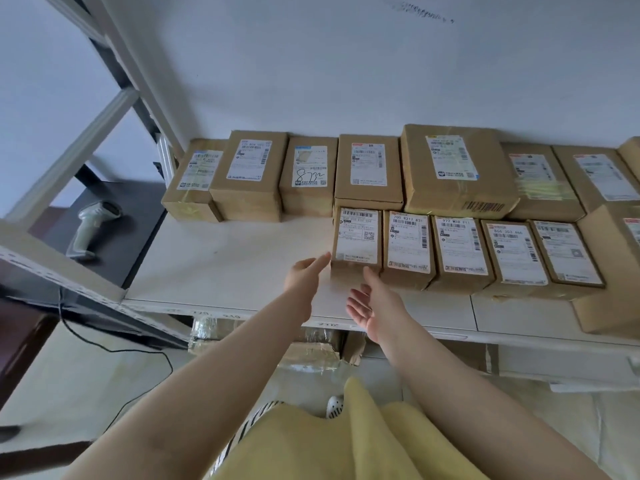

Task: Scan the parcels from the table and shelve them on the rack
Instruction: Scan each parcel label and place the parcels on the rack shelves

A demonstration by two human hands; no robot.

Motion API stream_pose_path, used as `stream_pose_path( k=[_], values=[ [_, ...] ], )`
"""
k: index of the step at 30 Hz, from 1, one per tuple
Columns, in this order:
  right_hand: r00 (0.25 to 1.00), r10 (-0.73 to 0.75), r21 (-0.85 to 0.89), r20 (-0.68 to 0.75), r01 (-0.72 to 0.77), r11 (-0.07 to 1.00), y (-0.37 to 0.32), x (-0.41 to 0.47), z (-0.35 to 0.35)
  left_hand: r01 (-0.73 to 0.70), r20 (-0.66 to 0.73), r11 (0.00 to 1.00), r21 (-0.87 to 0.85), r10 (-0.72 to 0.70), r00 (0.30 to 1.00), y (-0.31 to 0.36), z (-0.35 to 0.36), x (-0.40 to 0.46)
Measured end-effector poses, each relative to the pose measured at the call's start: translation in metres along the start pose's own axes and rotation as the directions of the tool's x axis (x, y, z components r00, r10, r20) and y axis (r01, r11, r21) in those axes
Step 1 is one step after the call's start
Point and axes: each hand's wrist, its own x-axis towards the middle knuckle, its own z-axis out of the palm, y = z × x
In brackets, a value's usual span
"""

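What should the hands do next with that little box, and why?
Probably draw back from the small box: it already stands on the shelf at the left end of the front row, and the left hand and right hand are open, holding nothing.

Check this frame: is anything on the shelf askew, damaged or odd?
Mostly tidy. The big box in the back row sits twisted against its neighbours. On the level below, a torn carton shows ragged flaps. Both hands, left and right, are open by the front-left parcel.

Labelled brown parcels (356,237) in two rows on white rack shelf (242,265)
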Motion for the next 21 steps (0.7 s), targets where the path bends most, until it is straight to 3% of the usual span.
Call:
stream_pose_path(
  k=[9, 14, 21],
  values=[
    [0.982, -0.172, -0.165, 0.075, 0.182, 0.969, 0.045, -0.035, 0.07, -0.045, -0.061, 0.955, -0.293, 0.029, 0.998, -0.022, -0.108, -0.028],
    [0.964, -0.108, -0.161, 0.242, 0.149, 0.976, 0.113, -0.062, 0.135, -0.062, -0.167, 0.918, -0.392, -0.005, 0.986, -0.057, -0.208, -0.059],
    [0.922, 0.016, -0.305, 0.387, 0.112, 0.946, 0.246, -0.11, 0.223, -0.097, -0.367, 0.838, -0.537, -0.128, 0.921, -0.116, -0.376, -0.112]
  ],
)
